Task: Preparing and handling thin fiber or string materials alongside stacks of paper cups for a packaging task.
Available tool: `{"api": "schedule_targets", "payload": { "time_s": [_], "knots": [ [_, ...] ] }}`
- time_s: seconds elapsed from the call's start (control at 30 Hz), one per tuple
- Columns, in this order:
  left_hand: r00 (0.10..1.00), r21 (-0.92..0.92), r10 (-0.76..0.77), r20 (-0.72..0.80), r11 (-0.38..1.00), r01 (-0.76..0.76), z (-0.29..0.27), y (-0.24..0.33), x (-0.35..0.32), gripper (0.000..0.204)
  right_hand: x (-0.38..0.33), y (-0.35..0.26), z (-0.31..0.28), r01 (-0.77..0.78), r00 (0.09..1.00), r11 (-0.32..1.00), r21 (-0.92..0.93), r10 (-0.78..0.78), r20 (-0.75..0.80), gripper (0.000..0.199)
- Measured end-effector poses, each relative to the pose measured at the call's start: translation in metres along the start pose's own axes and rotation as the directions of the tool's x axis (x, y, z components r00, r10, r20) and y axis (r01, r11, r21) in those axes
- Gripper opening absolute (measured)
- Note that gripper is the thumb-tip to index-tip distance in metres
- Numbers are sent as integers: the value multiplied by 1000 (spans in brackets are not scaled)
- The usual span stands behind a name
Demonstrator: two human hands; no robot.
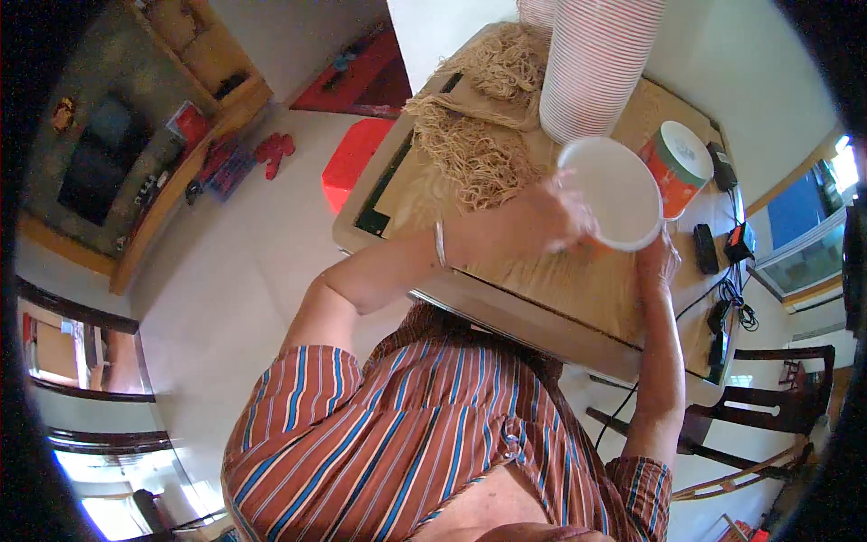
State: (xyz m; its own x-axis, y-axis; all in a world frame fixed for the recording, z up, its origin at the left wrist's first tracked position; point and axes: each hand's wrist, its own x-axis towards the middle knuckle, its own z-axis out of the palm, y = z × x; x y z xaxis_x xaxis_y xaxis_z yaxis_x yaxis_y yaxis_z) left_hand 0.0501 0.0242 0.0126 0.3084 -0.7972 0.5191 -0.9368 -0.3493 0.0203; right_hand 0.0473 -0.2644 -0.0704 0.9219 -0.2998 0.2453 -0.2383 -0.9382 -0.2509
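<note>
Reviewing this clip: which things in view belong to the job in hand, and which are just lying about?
Likely part of the job:
- open tub, held by the right hand, left hand at its rim
- tall stack of tubs
- tan noodle-like strands
- orange-and-green tub

Apparently just about:
- black adapter
- cables
- red stool
- dark chair

The left of two head-worn fisheye cameras looked steeply down past a brown cloth shirt with blue stripes [388,443] at lower centre onto a wood-grained tabletop [587,294] at upper right. The bare left hand [567,215] and bare right hand [657,264] were near; a pale, smooth floor [235,235] lay farther off at left.
</note>
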Motion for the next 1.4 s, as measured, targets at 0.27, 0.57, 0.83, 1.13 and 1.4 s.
{"api": "schedule_targets", "payload": {
  "time_s": [0.27,0.57,0.83,1.13,1.4],
  "knots": [
    [992,-43,29,-121,998,-34,-3,69,-36,16,1,27,17,65,997,971,231,-56,-47,17],
    [973,-279,24,-228,956,-89,-10,77,-37,20,16,75,42,-8,997,834,552,51,-63,18],
    [771,-405,-603,-206,769,494,-25,12,-95,20,-13,-5,-61,-348,931,355,868,21,365,30],
    [484,-198,-838,-252,534,822,1,-26,-121,17,-49,-44,-98,-199,921,302,932,-266,283,45],
    [520,-143,-838,-167,542,828,21,-44,-104,25,-58,-59,-93,-221,912,271,937,-283,297,47]
  ]
}}
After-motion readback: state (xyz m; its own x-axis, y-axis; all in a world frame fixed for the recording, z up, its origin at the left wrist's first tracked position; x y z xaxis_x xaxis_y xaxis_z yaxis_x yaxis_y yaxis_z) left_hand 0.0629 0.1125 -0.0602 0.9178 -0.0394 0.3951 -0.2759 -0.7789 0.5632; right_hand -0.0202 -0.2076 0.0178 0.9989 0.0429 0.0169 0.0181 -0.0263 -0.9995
